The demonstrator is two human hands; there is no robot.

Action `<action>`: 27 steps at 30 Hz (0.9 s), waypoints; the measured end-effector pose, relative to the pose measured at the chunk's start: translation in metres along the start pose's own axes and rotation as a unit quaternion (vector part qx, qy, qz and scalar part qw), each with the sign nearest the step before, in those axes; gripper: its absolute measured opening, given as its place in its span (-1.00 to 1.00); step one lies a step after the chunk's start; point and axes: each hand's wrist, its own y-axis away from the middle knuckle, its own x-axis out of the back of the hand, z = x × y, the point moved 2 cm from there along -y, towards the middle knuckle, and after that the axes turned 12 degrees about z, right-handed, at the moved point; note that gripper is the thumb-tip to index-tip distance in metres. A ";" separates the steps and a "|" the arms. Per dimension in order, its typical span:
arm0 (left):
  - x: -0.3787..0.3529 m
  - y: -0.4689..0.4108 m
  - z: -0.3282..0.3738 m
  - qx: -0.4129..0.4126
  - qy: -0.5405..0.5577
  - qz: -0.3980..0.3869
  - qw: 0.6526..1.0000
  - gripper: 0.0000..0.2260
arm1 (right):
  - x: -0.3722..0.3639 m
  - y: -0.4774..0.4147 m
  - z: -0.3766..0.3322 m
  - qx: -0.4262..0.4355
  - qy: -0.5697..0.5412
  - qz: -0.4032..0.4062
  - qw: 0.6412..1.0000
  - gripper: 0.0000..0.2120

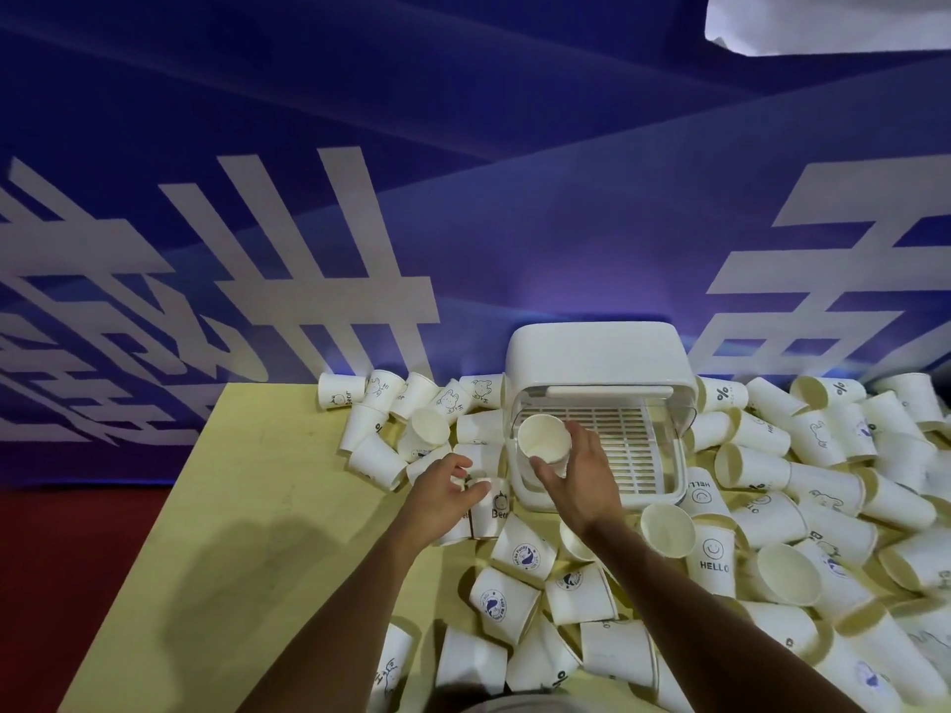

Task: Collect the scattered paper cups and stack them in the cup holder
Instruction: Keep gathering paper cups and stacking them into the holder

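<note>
right hand (pixel 576 481) reaching out, fingers clamped round a cup (pixel 543 438) over the cup holder (pixel 597 352), left hand (pixel 445 488) at its 8 o'clock, fingers pinching a fallen cup (pixel 495 506)

The paper cups (pixel 761 517) heaped over the right side are matt white paper, smooth-walled, with small dark and blue prints. Their insides look plain and cream-tinged. The cup holder (pixel 599 357) at the far middle is white plastic: the lid is smooth with a soft sheen, the front walls are clear, and the slatted tray (pixel 625 445) is matt. The table (pixel 247 506) has a pale yellow top, flat and matt. Behind it the blue backdrop (pixel 463 146) could be printed fabric or vinyl, rippled and faintly glossy. The floor (pixel 77 558) on the left is dull red.
</note>
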 end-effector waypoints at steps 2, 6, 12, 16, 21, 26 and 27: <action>-0.003 -0.002 -0.004 0.002 -0.003 -0.001 1.000 -0.59 | 0.000 0.000 0.001 -0.002 -0.007 -0.003 1.000 -0.34; -0.010 -0.004 -0.010 0.005 -0.003 -0.016 1.000 -0.58 | 0.001 0.004 0.004 -0.008 -0.011 0.016 1.000 -0.31; -0.004 -0.002 -0.013 0.003 -0.013 -0.005 1.000 -0.58 | 0.008 0.018 -0.004 0.113 0.028 0.130 0.985 -0.55; 0.002 0.006 -0.018 0.008 -0.008 -0.001 1.000 -0.59 | -0.003 0.034 -0.020 0.200 0.048 0.068 0.976 -0.71; 0.010 0.026 -0.032 0.032 0.010 0.006 0.999 -0.60 | -0.022 0.061 -0.027 0.218 0.041 -0.032 0.975 -0.69; 0.023 0.050 -0.060 0.048 -0.016 0.015 0.999 -0.61 | -0.037 0.096 -0.022 0.253 0.073 -0.148 0.953 -0.63; 0.026 0.055 -0.067 0.057 -0.020 0.017 0.998 -0.61 | -0.039 0.103 -0.023 0.259 0.072 -0.171 0.948 -0.61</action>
